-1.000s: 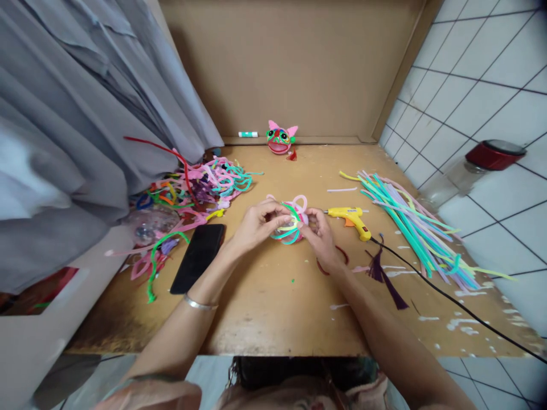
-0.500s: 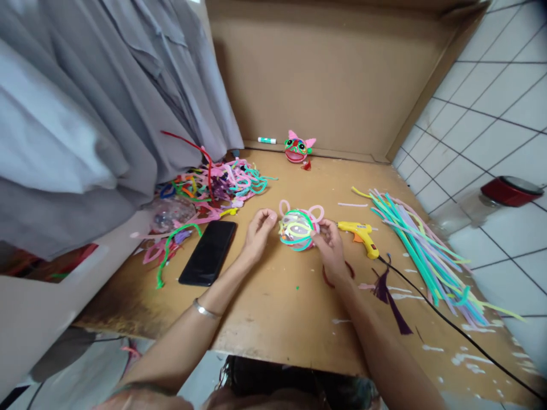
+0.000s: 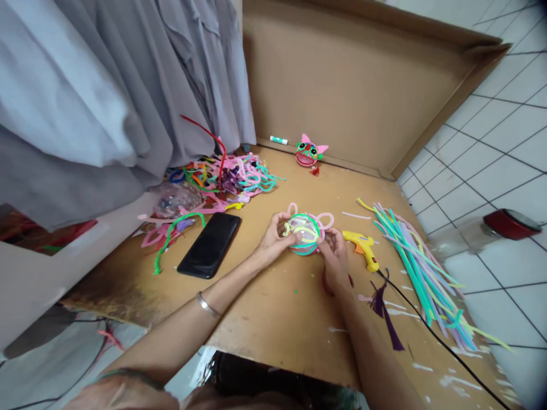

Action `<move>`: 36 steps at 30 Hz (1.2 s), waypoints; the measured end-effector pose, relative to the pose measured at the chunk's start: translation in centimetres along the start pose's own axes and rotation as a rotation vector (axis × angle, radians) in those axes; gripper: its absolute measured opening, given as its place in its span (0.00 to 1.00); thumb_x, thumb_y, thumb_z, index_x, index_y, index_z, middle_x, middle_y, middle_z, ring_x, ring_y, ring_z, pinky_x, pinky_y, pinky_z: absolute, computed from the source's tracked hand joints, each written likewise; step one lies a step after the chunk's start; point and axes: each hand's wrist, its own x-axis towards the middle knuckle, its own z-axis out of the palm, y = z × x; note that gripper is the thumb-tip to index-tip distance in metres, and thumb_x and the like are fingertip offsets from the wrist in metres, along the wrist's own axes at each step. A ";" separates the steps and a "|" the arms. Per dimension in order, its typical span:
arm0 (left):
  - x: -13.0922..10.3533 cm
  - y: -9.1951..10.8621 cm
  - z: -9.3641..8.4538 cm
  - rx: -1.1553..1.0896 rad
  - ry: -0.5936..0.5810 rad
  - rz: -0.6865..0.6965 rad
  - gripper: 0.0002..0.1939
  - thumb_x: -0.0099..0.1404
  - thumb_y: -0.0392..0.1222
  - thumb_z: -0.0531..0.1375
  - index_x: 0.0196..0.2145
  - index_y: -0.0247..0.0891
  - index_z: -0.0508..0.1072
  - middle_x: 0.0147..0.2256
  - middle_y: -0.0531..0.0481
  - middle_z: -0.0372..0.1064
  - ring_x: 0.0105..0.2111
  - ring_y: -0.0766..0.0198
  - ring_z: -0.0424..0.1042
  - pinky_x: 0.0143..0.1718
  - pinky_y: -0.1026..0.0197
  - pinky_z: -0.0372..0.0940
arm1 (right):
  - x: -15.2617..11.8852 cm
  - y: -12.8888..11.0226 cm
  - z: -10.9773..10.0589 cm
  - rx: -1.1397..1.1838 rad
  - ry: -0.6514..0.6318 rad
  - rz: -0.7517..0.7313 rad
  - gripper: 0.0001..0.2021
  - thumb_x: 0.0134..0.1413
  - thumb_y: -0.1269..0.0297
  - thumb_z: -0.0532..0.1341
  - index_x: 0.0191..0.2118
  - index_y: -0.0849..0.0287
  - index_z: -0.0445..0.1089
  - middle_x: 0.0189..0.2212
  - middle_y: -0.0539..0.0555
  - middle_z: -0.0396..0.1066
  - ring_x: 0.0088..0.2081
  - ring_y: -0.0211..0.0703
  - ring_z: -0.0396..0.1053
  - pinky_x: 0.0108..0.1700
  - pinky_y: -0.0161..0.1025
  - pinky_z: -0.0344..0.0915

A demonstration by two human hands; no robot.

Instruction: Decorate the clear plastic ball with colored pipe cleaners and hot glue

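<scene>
A clear ball wrapped in green, yellow and pink pipe cleaners (image 3: 304, 234), with two pink loops on top, is held between both hands over the table's middle. My left hand (image 3: 276, 238) grips its left side, the thumb across the front. On the right side, my right hand (image 3: 334, 253) pinches the edge with thumb and fingers. Just right of that hand lies a yellow glue gun (image 3: 362, 248). A dark red ring is partly hidden beneath my right wrist. Near my left forearm lies a black phone (image 3: 209, 245).
On the wooden table (image 3: 256, 319), tangled pipe cleaners (image 3: 239, 173) lie back left and straight ones (image 3: 419, 262) at right. A finished pink-eared head (image 3: 308, 152) and glue stick (image 3: 278, 140) sit by the cardboard wall (image 3: 342, 85). A purple tassel (image 3: 384, 313) lies near the black cord.
My left hand has moved right and taken hold of the ball's left side, which it stood apart from before. The camera view has tilted and shifted slightly.
</scene>
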 end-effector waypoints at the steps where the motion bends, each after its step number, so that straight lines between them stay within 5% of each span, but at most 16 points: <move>1: -0.1 0.0 0.1 -0.008 0.001 0.002 0.34 0.45 0.48 0.74 0.44 0.41 0.62 0.46 0.48 0.68 0.45 0.59 0.70 0.43 0.59 0.67 | 0.0 0.0 0.0 0.003 0.002 -0.002 0.19 0.46 0.53 0.69 0.42 0.54 0.66 0.38 0.52 0.75 0.40 0.46 0.71 0.42 0.42 0.68; 13: 0.1 -1.0 0.4 0.011 0.094 0.047 0.40 0.37 0.47 0.78 0.43 0.41 0.62 0.40 0.50 0.69 0.39 0.62 0.71 0.38 0.62 0.64 | 0.0 -0.1 -0.5 0.008 -0.016 0.023 0.17 0.48 0.56 0.67 0.43 0.54 0.67 0.44 0.53 0.76 0.46 0.47 0.72 0.48 0.44 0.68; 36: 0.3 -1.4 -0.1 -0.165 0.043 -0.094 0.40 0.35 0.40 0.78 0.45 0.41 0.65 0.43 0.51 0.70 0.45 0.60 0.69 0.50 0.57 0.64 | 0.4 0.5 -0.7 0.103 -0.019 0.052 0.17 0.45 0.58 0.69 0.41 0.54 0.67 0.40 0.51 0.76 0.44 0.45 0.72 0.47 0.41 0.67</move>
